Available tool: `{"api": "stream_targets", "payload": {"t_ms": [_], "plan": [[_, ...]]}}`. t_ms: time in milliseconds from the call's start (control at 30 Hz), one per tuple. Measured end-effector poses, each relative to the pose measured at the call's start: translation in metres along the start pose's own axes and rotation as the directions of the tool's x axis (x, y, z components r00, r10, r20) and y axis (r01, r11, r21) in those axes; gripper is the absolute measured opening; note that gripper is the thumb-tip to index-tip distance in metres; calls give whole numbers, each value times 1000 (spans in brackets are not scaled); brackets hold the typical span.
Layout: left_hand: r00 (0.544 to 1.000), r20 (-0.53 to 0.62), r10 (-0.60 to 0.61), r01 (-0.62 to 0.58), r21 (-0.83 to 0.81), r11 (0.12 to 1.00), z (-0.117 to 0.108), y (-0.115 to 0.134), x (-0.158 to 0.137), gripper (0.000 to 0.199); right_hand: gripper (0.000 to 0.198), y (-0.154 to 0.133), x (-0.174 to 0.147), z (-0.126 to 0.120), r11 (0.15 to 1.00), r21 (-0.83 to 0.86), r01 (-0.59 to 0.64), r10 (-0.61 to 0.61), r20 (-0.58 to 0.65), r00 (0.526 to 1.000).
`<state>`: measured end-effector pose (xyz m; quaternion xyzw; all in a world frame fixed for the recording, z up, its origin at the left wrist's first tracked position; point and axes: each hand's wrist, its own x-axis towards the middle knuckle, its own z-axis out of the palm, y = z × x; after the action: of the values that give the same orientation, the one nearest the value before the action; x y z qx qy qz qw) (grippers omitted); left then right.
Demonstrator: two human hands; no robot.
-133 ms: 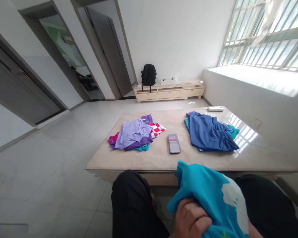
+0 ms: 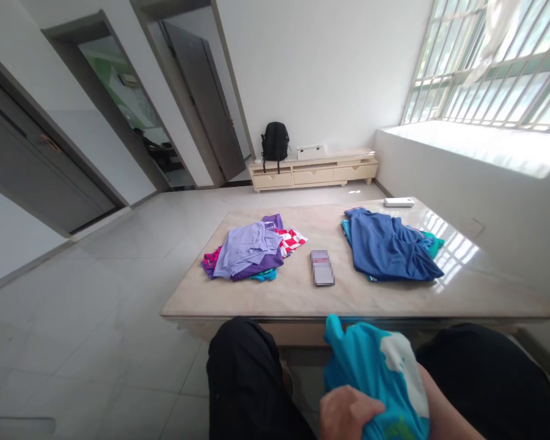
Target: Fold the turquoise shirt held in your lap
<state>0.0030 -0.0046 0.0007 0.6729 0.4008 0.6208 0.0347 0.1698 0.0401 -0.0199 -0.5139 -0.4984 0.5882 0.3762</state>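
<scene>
A bunched turquoise shirt (image 2: 366, 360) with a white print and a bit of green hangs between my knees, in front of the table edge. My left hand (image 2: 348, 410) is closed on its near left side, knuckles up and thumb pointing right across the cloth. From the lower right my right forearm (image 2: 444, 400) reaches in behind the shirt. The cloth covers my right hand, so its fingers do not show.
On the marble-look table (image 2: 238, 299) lie a pile of lilac and purple clothes (image 2: 245, 247), a phone with a blurred screen (image 2: 322, 269), a pile of blue clothes (image 2: 389, 247) and a white device (image 2: 398, 202). A black backpack (image 2: 275, 143) sits on the low cabinet (image 2: 314, 174) by the wall.
The turquoise shirt has dropped lower and shifted slightly left, with its white print turned. More of my right forearm shows beside it. My left hand stays closed on the cloth.
</scene>
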Motion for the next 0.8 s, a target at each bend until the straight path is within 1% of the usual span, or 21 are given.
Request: {"api": "stream_targets", "payload": {"t_ms": [33,100,133,167,200,233,267,300,367,433,467,500,533,600,700,733,800], "plan": [[1000,4,-19,19,6,1000,-3,1,1,24,41,4,0,-1,999,-7,-45,45,-74,996],[997,78,-16,17,-21,1000,-13,5,12,30,39,5,-5,-3,992,-6,-123,120,-178,977],[992,122,-29,34,-39,999,-19,8,21,33,41,0,-11,-4,988,-8,-152,148,-182,972],[985,158,-62,71,-49,996,-26,11,32,35,43,-8,-18,-7,987,-22,-160,155,-150,976],[974,198,-107,120,-52,991,-32,14,43,35,45,-19,-26,-9,988,-51,-143,138,-94,986],[957,245,-159,175,-46,983,-36,17,55,31,44,-32,-35,-11,991,-98,-91,91,-10,996],[934,294,-204,224,-36,974,-38,20,66,27,42,-46,-43,-14,988,-153,-14,23,53,998],[909,343,-236,260,-24,965,-39,22,75,24,40,-59,-50,-15,977,-204,67,-51,84,995],[865,415,-281,304,12,953,-34,22,88,27,43,-78,-60,-15,937,-263,230,-214,89,973],[850,440,-288,293,58,954,-26,20,94,28,60,-86,-64,-10,875,-315,367,-364,72,929],[846,457,-275,268,83,960,-22,19,95,27,69,-86,-64,-6,837,-359,413,-419,63,906],[844,470,-259,237,107,966,-19,17,96,26,76,-85,-62,-2,800,-414,434,-453,58,890],[842,481,-244,207,129,970,-18,15,95,25,77,-82,-58,1,767,-472,435,-467,56,883],[840,495,-223,161,166,973,-20,12,96,25,64,-76,-49,5,727,-554,405,-458,47,888],[828,518,-214,137,182,974,-27,9,97,24,42,-70,-36,3,727,-582,365,-417,47,908],[821,529,-213,136,182,974,-29,9,98,24,39,-71,-33,1,729,-581,361,-410,52,911],[813,538,-224,141,192,971,-30,10,100,25,41,-74,-32,-3,718,-581,384,-406,99,909]]}}
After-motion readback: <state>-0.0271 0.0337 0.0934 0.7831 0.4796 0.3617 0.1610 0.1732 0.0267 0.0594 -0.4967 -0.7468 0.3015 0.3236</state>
